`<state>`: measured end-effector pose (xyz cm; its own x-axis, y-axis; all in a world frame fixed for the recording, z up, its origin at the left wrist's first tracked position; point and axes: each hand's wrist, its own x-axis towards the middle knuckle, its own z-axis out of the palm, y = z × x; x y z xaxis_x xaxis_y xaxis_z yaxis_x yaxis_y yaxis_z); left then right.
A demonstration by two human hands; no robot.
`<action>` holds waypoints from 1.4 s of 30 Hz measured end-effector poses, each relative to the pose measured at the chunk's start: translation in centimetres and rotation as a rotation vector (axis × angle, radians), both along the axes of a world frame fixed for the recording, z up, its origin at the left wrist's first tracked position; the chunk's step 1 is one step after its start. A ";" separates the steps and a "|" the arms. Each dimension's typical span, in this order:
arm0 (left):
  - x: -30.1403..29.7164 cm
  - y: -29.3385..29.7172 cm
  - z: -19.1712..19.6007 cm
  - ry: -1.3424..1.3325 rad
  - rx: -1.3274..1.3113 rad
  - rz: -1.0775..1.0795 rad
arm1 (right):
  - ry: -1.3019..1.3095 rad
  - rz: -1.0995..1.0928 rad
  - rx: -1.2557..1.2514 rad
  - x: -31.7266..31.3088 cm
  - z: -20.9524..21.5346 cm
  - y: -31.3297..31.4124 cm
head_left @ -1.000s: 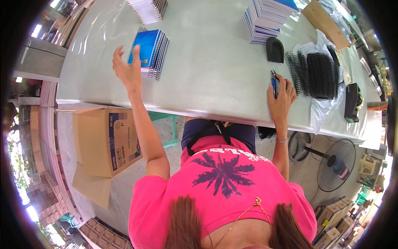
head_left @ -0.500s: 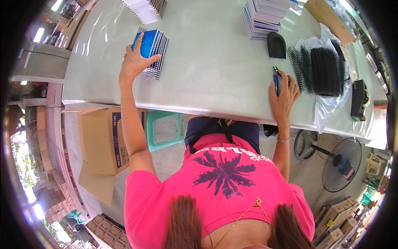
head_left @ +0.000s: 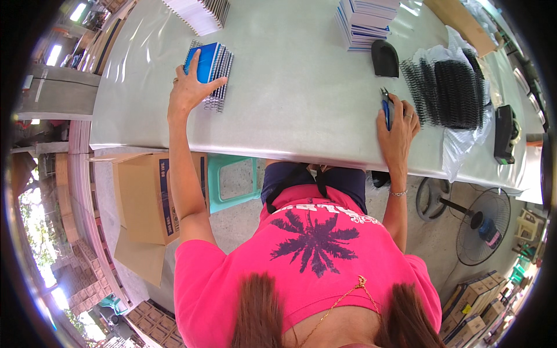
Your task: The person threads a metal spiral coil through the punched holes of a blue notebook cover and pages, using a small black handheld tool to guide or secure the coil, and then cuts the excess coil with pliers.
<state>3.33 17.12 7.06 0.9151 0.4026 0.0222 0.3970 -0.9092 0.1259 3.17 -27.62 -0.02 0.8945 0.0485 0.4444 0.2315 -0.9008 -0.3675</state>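
My left hand (head_left: pixel 190 91) lies with its fingers spread over a small stack of blue-covered spiral notebooks (head_left: pixel 205 68) at the left of the table. Its thumb sticks out toward the notebooks' right side, where dark wire coils show. At the right, near the table's front edge, my right hand (head_left: pixel 398 123) is closed around blue-handled cutting pliers (head_left: pixel 386 107), their jaws pointing away from me. Just beyond the pliers sits a black curved holder (head_left: pixel 385 58). To the right of that hand is a pile of black spiral binding coils (head_left: pixel 455 93) on white plastic wrap.
Stacks of white-paged books (head_left: pixel 364 26) and spiral notebooks (head_left: pixel 200 14) stand at the far side. A black tape dispenser (head_left: pixel 506 134) is at the right edge. Below the table are a cardboard box (head_left: pixel 139 197), a green stool (head_left: pixel 232 203) and a fan (head_left: pixel 483 226).
The view has shifted slightly. My left hand stays on the notebooks, and my right hand keeps its hold on the pliers.
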 end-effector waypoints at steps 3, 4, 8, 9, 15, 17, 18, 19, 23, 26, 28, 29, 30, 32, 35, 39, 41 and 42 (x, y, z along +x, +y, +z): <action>0.1 0.1 0.1 0.030 -0.015 0.006 | -0.001 0.003 0.006 0.0 0.0 0.0; 0.2 0.1 0.1 0.036 -0.024 0.009 | 0.001 0.004 0.009 0.0 0.1 0.0; 0.2 0.0 0.1 -0.004 -0.010 -0.021 | 0.012 0.021 0.035 0.1 0.1 -0.2; 0.5 0.0 0.2 -0.004 -0.004 0.005 | 0.014 0.024 0.046 0.1 0.1 -0.2; 4.5 0.2 1.4 -0.004 -0.107 0.055 | -0.009 0.038 0.165 0.0 0.6 -0.3; 5.4 0.7 0.6 0.045 -0.063 0.070 | 0.013 0.045 0.267 -0.2 0.9 -0.2; 5.6 0.8 0.4 0.064 -0.056 0.079 | 0.032 0.051 0.323 -0.2 1.1 -0.2; 5.6 1.0 0.2 0.084 -0.048 0.090 | 0.052 0.058 0.379 -0.1 1.4 -0.3; 6.3 0.6 -0.1 0.121 -0.061 0.086 | -0.060 0.101 0.422 1.3 2.2 -2.0; 6.4 0.7 -1.2 0.073 -0.042 0.071 | -0.093 0.145 0.548 3.3 4.0 -2.3; 6.3 1.8 -1.2 0.080 -0.063 0.086 | -0.123 0.197 0.706 5.3 5.8 -2.3; 6.2 1.9 -1.0 0.081 -0.073 0.084 | -0.188 0.207 0.693 6.8 6.4 -2.2; 6.1 1.4 -0.5 0.068 -0.092 0.102 | -0.186 0.200 0.730 7.9 7.6 -1.8; 5.6 0.2 0.5 0.012 -0.076 0.124 | -0.180 0.188 0.807 9.9 10.8 -0.9; 4.7 -1.3 1.6 -0.150 0.010 0.132 | -0.177 0.252 0.850 14.7 13.1 -0.4; 4.1 -3.1 1.7 -0.416 0.029 0.006 | 0.145 0.224 0.828 18.7 15.4 0.2; 3.2 -4.8 2.9 -0.521 0.020 -0.050 | 0.258 0.247 0.755 19.7 15.7 0.8; 2.8 -5.7 3.6 -0.568 -0.030 -0.112 | 0.309 0.256 0.715 20.2 15.8 0.8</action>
